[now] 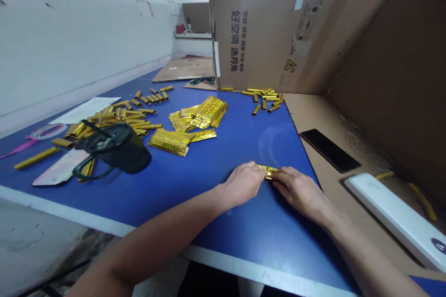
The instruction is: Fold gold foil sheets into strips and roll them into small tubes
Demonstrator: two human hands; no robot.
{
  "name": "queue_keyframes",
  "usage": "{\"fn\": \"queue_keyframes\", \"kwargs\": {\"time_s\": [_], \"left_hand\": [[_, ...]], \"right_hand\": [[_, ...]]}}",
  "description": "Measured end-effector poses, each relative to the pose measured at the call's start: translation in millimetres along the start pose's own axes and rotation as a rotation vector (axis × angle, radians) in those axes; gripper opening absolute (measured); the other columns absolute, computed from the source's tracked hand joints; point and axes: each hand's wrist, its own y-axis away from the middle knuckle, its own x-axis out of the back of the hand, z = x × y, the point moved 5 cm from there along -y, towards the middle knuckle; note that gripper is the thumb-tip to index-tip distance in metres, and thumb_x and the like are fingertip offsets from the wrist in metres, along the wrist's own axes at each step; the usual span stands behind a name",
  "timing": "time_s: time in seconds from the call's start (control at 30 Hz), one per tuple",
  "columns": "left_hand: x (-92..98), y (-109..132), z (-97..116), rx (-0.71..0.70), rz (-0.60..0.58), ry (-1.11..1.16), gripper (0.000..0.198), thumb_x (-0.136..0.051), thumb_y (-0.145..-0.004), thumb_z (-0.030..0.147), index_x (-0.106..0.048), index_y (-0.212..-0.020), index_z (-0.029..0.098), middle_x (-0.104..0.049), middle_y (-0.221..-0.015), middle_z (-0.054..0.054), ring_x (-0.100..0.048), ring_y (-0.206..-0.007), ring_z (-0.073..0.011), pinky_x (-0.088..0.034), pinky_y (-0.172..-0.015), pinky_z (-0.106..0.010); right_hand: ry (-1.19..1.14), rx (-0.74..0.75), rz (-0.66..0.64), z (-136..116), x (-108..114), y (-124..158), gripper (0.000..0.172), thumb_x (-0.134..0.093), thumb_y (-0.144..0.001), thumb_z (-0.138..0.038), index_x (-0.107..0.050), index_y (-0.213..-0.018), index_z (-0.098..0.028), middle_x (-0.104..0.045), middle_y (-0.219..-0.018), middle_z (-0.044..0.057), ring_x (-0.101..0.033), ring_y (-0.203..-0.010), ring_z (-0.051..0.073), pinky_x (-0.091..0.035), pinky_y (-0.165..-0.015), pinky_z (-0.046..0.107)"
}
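A strip of shiny gold foil paper lies low over the blue table, gripped at both ends. My left hand is closed on its left end, and my right hand holds the right end with bent fingers. Only the middle of the strip shows; the fingers hide the rest. Left of my hands sit a stack of flat gold paper sheets and a looser fanned pile of gold sheets.
A dark green cup with handle and straw stands at left among folded gold pieces. More small gold pieces lie by the large cardboard box. On cardboard at right are a black phone and a long white device.
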Motion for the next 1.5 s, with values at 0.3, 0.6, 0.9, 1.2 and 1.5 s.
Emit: {"fn": "queue_keyframes", "kwargs": {"time_s": [0.3,0.6,0.9,1.2,1.5], "left_hand": [[-7.0,-0.4,-16.5,0.225,0.028,0.285,0.019,-0.036,-0.082,0.02,-0.054,-0.089,0.019,-0.056,-0.085,0.0,-0.053,-0.08,-0.0118,-0.04,-0.074,-0.024],[-9.3,-1.2,-18.4,0.398,-0.074,0.1,0.021,-0.036,-0.083,0.03,-0.054,-0.093,0.021,-0.052,-0.086,-0.003,-0.054,-0.078,-0.0157,-0.041,-0.069,-0.028],[-6.7,-4.2,-16.8,0.332,-0.121,0.021,0.022,-0.049,-0.076,0.036,-0.053,-0.087,0.017,-0.057,-0.084,-0.004,-0.052,-0.083,-0.0201,-0.04,-0.071,-0.032],[-0.7,0.0,-7.9,0.289,-0.17,0.035,0.019,-0.048,-0.077,0.034,-0.052,-0.077,0.016,-0.057,-0.081,-0.005,-0.051,-0.08,-0.0187,-0.039,-0.07,-0.03],[-1.0,7.7,-13.8,0.244,-0.071,0.18,0.011,-0.041,-0.082,0.028,-0.045,-0.084,0.018,-0.055,-0.075,-0.001,-0.051,-0.072,-0.0138,-0.038,-0.064,-0.024]], "right_hand": [[-0.342,-0.169,0.054,16.6,-5.1,-5.3,0.019,-0.041,-0.079,-0.024,-0.06,-0.081,-0.02,-0.062,-0.073,0.002,-0.056,-0.068,0.015,-0.04,-0.062,0.025],[-0.418,-0.296,0.038,25.8,-10.5,-14.8,0.014,-0.042,-0.071,-0.022,-0.054,-0.065,-0.019,-0.057,-0.058,-0.002,-0.051,-0.054,0.012,-0.034,-0.051,0.023],[-0.35,-0.291,0.017,20.6,-11.8,-15.2,0.014,-0.042,-0.071,-0.021,-0.054,-0.065,-0.02,-0.057,-0.058,-0.001,-0.051,-0.055,0.013,-0.035,-0.053,0.023],[-0.307,-0.241,0.036,15.5,-11.0,-9.3,0.015,-0.042,-0.073,-0.021,-0.056,-0.069,-0.021,-0.059,-0.068,0.0,-0.053,-0.062,0.014,-0.038,-0.059,0.025],[-0.681,-0.285,0.172,24.5,-13.1,-1.7,0.021,-0.05,-0.074,-0.031,-0.054,-0.09,-0.018,-0.058,-0.077,0.002,-0.054,-0.067,0.013,-0.042,-0.063,0.026]]}}
